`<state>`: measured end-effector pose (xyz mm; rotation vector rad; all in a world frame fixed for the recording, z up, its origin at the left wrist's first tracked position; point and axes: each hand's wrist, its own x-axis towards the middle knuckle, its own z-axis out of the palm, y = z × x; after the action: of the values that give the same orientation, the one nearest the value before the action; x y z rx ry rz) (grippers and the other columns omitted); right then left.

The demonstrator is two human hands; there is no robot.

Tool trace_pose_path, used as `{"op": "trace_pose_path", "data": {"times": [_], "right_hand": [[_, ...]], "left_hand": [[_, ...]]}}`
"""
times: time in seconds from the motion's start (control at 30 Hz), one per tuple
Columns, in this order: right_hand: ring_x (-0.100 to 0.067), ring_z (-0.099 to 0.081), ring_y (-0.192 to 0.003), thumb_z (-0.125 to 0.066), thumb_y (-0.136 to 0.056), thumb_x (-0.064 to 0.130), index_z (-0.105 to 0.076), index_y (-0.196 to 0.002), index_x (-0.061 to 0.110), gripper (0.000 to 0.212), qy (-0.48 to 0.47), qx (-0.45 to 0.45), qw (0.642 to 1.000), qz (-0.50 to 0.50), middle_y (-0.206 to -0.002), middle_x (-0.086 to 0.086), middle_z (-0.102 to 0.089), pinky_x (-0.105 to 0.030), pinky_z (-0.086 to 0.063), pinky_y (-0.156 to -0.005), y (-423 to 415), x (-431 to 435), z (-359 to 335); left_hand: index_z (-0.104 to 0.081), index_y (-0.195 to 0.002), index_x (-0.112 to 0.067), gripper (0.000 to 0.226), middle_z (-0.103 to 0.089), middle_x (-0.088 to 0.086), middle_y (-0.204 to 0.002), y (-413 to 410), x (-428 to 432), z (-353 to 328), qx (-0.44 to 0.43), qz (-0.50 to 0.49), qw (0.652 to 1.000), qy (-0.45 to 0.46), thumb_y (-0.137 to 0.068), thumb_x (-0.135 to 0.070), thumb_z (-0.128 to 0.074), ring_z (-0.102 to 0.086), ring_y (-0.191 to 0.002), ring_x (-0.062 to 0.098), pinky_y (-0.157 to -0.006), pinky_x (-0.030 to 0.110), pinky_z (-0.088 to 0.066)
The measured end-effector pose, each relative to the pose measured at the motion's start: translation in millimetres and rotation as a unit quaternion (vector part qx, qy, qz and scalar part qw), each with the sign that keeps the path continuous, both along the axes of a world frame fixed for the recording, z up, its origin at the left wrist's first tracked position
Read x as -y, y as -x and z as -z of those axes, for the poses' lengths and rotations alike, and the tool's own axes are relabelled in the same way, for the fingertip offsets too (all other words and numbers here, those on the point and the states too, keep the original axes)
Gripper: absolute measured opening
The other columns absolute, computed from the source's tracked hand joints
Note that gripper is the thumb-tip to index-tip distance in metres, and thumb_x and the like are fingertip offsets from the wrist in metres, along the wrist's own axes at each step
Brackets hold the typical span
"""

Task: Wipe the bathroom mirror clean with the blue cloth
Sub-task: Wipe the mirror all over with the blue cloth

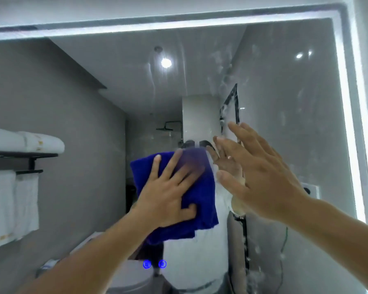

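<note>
Hands: two, left hand (168, 194) and right hand (261, 177)
Cloths: one deep blue folded cloth (202, 209)
Mirrors: one large light-edged wall mirror (285, 124)
Touch buttons: two round glowing blue touch buttons (147, 264)

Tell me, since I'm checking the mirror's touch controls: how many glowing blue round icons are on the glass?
2: left blue round icon and right blue round icon, side by side low on the glass, below the blue cloth.
</note>
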<state>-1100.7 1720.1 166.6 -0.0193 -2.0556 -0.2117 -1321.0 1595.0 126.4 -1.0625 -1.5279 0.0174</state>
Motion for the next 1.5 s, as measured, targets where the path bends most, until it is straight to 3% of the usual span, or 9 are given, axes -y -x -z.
{"op": "trace_pose_path", "data": {"times": [0.1, 0.2, 0.33, 0.53, 0.77, 0.87, 1.0, 1.23, 1.5], "right_hand": [[0.0, 0.011, -0.144, -0.042, -0.093, 0.049, -0.027, -0.149, 0.032, 0.06, 0.007, -0.002, 1.0, -0.01, -0.161, 0.012, -0.002, -0.014, 0.012, -0.106, 0.9, 2.3, -1.1], [-0.001, 0.01, -0.145, -0.038, -0.093, 0.05, -0.025, -0.15, 0.031, 0.062, 0.008, -0.001, 1.0, -0.018, -0.161, 0.012, -0.002, -0.025, 0.002, -0.114, 2.3, 4.2, -0.2], [0.002, 0.016, -0.143, -0.032, -0.089, 0.054, -0.022, -0.15, 0.034, 0.065, 0.009, -0.005, 1.0, -0.01, -0.16, 0.016, 0.003, -0.023, 0.006, -0.111, 6.3, 5.0, -6.2], [-0.002, 0.012, -0.145, -0.036, -0.091, 0.056, -0.022, -0.149, 0.034, 0.063, -0.001, -0.03, 0.999, -0.022, -0.16, 0.014, 0.001, -0.024, 0.006, -0.109, 15.9, 10.6, -29.5], [0.002, 0.017, -0.143, -0.028, -0.088, 0.057, -0.02, -0.15, 0.036, 0.066, 0.014, -0.027, 0.998, -0.056, -0.16, 0.018, 0.006, -0.027, 0.0, -0.114, 27.4, 32.2, -31.3], [0.002, 0.024, -0.141, -0.024, -0.089, 0.058, -0.015, -0.152, 0.034, 0.068, -0.004, -0.005, 0.999, -0.035, -0.16, 0.016, 0.012, -0.025, 0.008, -0.114, 24.9, 29.6, -24.6], [0.004, 0.033, -0.135, -0.013, -0.088, 0.06, -0.009, -0.153, 0.034, 0.07, -0.021, 0.001, 1.0, -0.002, -0.158, 0.017, 0.02, -0.02, 0.017, -0.107, 19.8, 17.6, -27.2], [0.007, 0.026, -0.138, -0.025, -0.089, 0.064, -0.015, -0.15, 0.041, 0.066, -0.021, -0.05, 0.999, -0.004, -0.154, 0.027, 0.017, -0.019, 0.012, -0.108, 15.5, 3.5, -41.4], [0.002, 0.015, -0.143, -0.032, -0.092, 0.059, -0.018, -0.151, 0.038, 0.064, -0.006, -0.066, 0.998, -0.018, -0.16, 0.019, 0.004, -0.022, 0.003, -0.113, 23.1, 0.5, -51.4]], "left_hand": [[-0.006, -0.156, -0.034, 0.087, 0.001, -0.007, -0.165, 3.1, 3.8, -70.3, 0.023, -0.034, 0.998, -0.049, -0.082, -0.07, -0.032, 0.008, -0.151, 0.028, -0.117, 0.063, -0.001], [0.006, -0.155, -0.038, 0.085, 0.015, -0.01, -0.163, 12.5, 11.0, -136.7, 0.054, -0.057, 0.993, -0.091, -0.082, -0.073, -0.021, 0.02, -0.149, 0.023, -0.117, 0.061, 0.004], [0.008, -0.154, -0.038, 0.083, 0.015, -0.01, -0.163, 22.1, 25.8, -194.9, 0.13, -0.04, 0.974, -0.182, -0.083, -0.076, -0.014, 0.02, -0.149, 0.024, -0.117, 0.061, 0.006], [0.009, -0.154, -0.033, 0.079, 0.012, -0.003, -0.164, 20.3, 17.8, -144.8, 0.169, -0.025, 0.943, -0.286, -0.089, -0.071, -0.012, 0.014, -0.149, 0.034, -0.114, 0.068, 0.001], [-0.009, -0.157, -0.03, 0.08, -0.001, -0.002, -0.166, 40.0, 51.4, -23.3, 0.115, -0.067, 0.978, -0.159, -0.089, -0.071, -0.022, 0.0, -0.15, 0.037, -0.111, 0.071, -0.011], [0.005, -0.156, -0.034, 0.089, 0.011, -0.007, -0.165, 38.8, 51.5, -27.8, 0.182, -0.075, 0.956, -0.217, -0.084, -0.076, -0.026, 0.011, -0.15, 0.034, -0.113, 0.067, -0.001], [0.019, -0.151, -0.036, 0.087, 0.023, -0.006, -0.162, 30.9, 36.1, -110.2, 0.265, -0.047, 0.904, -0.333, -0.08, -0.08, -0.005, 0.021, -0.147, 0.035, -0.113, 0.07, 0.001], [0.012, -0.153, -0.037, 0.09, 0.021, -0.006, -0.162, 3.7, -4.5, -247.9, 0.162, -0.026, 0.958, -0.235, -0.074, -0.079, -0.002, 0.022, -0.147, 0.035, -0.113, 0.069, 0.006], [0.008, -0.154, -0.035, 0.086, 0.017, -0.006, -0.163, -16.2, -44.4, -207.5, 0.063, -0.021, 0.987, -0.145, -0.082, -0.079, -0.012, 0.027, -0.146, 0.03, -0.113, 0.066, 0.01]]}}
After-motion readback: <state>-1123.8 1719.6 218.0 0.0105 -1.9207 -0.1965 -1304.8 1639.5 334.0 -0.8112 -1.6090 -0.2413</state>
